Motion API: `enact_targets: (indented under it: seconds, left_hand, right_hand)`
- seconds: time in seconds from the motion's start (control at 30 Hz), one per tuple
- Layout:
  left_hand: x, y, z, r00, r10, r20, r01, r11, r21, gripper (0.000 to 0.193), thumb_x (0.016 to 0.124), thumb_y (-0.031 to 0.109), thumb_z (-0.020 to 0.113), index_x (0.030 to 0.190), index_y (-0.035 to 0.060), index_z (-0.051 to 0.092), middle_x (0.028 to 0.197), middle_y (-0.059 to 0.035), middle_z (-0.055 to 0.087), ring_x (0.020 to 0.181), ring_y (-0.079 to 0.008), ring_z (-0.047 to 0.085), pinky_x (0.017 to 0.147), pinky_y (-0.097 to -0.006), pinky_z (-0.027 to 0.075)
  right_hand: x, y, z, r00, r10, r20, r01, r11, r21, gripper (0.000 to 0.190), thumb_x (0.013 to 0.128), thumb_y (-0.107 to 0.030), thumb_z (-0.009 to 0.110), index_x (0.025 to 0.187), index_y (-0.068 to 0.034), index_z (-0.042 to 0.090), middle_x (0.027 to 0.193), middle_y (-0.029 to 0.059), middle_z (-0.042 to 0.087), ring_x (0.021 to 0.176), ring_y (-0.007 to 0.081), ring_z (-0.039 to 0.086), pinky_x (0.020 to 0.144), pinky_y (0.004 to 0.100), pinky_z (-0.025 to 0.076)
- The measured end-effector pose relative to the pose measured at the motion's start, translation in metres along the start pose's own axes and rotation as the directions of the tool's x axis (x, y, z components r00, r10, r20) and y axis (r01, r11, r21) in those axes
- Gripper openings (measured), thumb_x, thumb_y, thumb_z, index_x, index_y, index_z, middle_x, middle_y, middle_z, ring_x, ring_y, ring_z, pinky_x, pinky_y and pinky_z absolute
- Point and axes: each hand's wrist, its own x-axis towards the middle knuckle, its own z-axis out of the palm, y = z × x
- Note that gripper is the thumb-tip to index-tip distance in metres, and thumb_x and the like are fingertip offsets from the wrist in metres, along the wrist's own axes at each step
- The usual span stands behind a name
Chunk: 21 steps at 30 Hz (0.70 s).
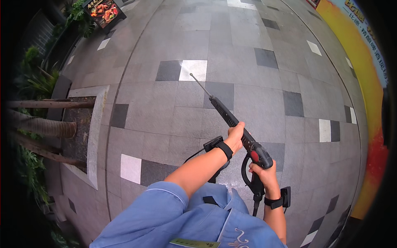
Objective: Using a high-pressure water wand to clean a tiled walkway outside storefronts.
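A black pressure washer spray gun (228, 114) with a red part near its rear slants across the middle, its thin metal lance pointing up and left. My left hand (236, 137) is wrapped around the black barrel. Around the rear grip, behind the looped guard, my right hand (265, 175) is closed. Whether a finger presses the trigger is hidden. A faint spray leaves the nozzle (191, 74) over a white paving tile (197, 68). A hose runs down from the grip towards my body. Both wrists wear black straps with small devices.
Grey stone paving (155, 121) spreads all around. At the left, a stone-edged planter (100, 102) holds several trunks (62, 125), with green plants beyond. A sign board with food pictures (105, 12) stands at the upper left. Along the right runs a yellow and red printed panel (356, 62).
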Motion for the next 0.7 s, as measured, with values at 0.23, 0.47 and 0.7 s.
enact_targets:
  seconds: [0.23, 0.47, 0.7]
  left_hand:
    - [-0.048, -0.108, 0.001, 0.954, -0.174, 0.244, 0.145, 0.981, 0.132, 0.028, 0.075, 0.022, 0.057, 0.079, -0.0013, 0.043, 0.067, -0.0094, 0.044, 0.055, -0.0208, 0.052, 0.046, -0.0357, 0.045]
    - [-0.098, -0.129, -0.065, 0.979, -0.181, -0.092, 0.186, 0.981, 0.051, 0.025, 0.080, 0.019, 0.053, 0.079, -0.0013, 0.039, 0.066, -0.0105, 0.047, 0.052, -0.0221, 0.053, 0.045, -0.0365, 0.047]
    - [-0.102, -0.122, -0.061, 0.978, -0.138, 0.159, 0.119, 0.985, 0.126, 0.030, 0.077, 0.022, 0.055, 0.084, -0.0026, 0.039, 0.069, -0.0116, 0.046, 0.055, -0.0226, 0.054, 0.047, -0.0369, 0.048]
  right_hand:
    - [-0.102, 0.057, -0.025, 0.977, -0.112, -0.181, 0.096, 0.991, -0.095, 0.017, 0.062, 0.002, 0.061, 0.078, 0.001, 0.054, 0.063, 0.0027, 0.055, 0.053, 0.0091, 0.052, 0.051, 0.0228, 0.043]
    - [-0.151, 0.068, -0.029, 0.992, 0.120, -0.045, -0.115, 0.988, 0.103, 0.014, 0.060, 0.004, 0.062, 0.074, 0.003, 0.059, 0.060, 0.0047, 0.058, 0.051, 0.0105, 0.055, 0.047, 0.0234, 0.043]
    - [-0.164, 0.079, -0.011, 0.986, -0.118, -0.116, 0.112, 0.992, -0.061, 0.017, 0.063, 0.003, 0.062, 0.077, 0.003, 0.054, 0.060, 0.0048, 0.056, 0.053, 0.0111, 0.056, 0.049, 0.0246, 0.045]
